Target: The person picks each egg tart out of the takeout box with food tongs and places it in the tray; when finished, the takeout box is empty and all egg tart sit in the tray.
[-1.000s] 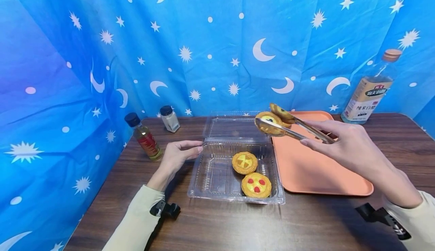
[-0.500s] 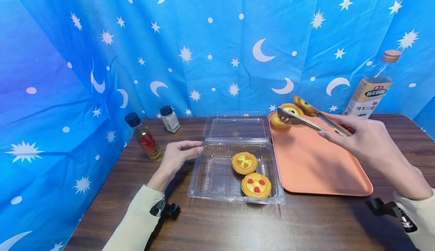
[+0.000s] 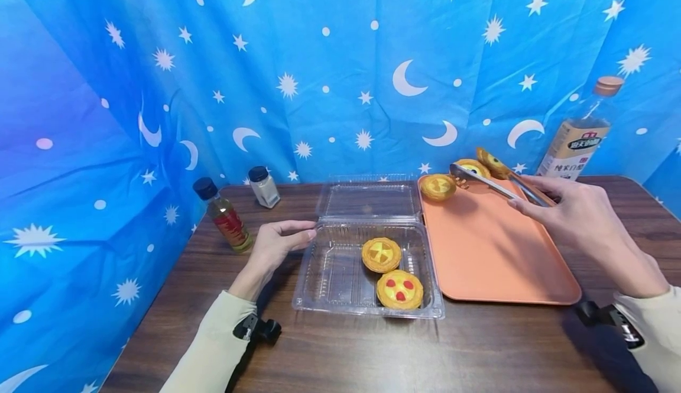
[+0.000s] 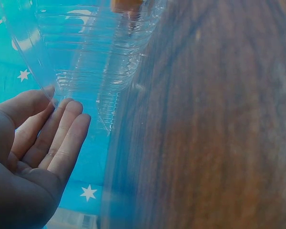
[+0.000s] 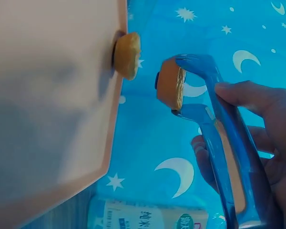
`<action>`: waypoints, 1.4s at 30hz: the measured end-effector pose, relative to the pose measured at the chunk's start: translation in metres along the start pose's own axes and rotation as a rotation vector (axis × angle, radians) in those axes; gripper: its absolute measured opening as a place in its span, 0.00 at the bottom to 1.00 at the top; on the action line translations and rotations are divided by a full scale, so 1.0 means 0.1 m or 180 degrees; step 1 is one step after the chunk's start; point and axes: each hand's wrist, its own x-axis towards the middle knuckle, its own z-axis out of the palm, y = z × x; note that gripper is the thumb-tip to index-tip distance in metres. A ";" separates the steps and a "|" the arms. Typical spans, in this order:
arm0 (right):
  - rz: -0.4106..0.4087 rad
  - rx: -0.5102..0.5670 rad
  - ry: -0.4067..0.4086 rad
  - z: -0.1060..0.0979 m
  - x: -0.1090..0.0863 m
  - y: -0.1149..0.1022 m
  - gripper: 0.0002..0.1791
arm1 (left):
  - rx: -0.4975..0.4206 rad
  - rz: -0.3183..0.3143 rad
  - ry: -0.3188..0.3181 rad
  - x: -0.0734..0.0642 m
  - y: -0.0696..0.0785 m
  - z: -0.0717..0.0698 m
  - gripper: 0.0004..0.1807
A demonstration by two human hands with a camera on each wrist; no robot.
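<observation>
My right hand (image 3: 577,207) holds metal tongs (image 3: 492,187). Their tips clamp an egg tart with a dark topping (image 5: 170,85), raised above the far end of the orange tray (image 3: 495,251). Another egg tart (image 3: 438,188) sits in the tray's far left corner, apart from the clamped one in the right wrist view. With thumb and fingertips, my left hand (image 3: 273,248) pinches the left rim of a clear plastic container (image 3: 337,278) near its hinge. Inside lie a tart with a yellow cross-like topping (image 3: 381,255) and one with red dots (image 3: 400,290), both toward the right.
The container's clear lid (image 3: 369,198) lies folded back toward the curtain (image 3: 340,85). A red-labelled bottle (image 3: 227,221) and a small black-capped shaker (image 3: 263,187) stand left on the wooden table (image 3: 362,357). Behind the right hand is a tall vinegar bottle (image 3: 577,139).
My right hand has carried the tongs and clamped tart rightward from above the container's lid to over the tray, uncovering the corner tart. The left hand has kept its place.
</observation>
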 end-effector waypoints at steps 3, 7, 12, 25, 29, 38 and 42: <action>0.0045 0.0010 -0.0034 0.03 0.01 0.04 0.32 | -0.0012 0.0009 0.0000 0.00 0.01 0.01 0.16; 0.0088 0.0034 -0.0058 0.05 0.00 0.10 0.32 | 0.0016 -0.0005 0.0004 0.01 0.01 0.00 0.16; 0.0107 0.0059 -0.0088 0.08 0.00 0.16 0.32 | 0.0070 -0.0012 0.0003 0.01 0.01 0.00 0.16; 0.0046 0.0071 -0.0078 0.15 0.02 0.31 0.29 | 0.0032 0.0045 -0.0018 0.00 0.04 0.01 0.18; 0.0148 0.0007 -0.0132 0.17 0.02 0.36 0.30 | 0.0014 0.0016 -0.0016 0.00 0.02 0.00 0.17; 0.0338 -0.0040 -0.0262 0.22 0.03 0.43 0.33 | 0.0040 -0.0011 0.0007 0.00 0.02 0.00 0.17; 0.0385 -0.0048 -0.0299 0.23 0.02 0.45 0.33 | 0.0060 0.0005 -0.0008 0.00 0.02 0.00 0.17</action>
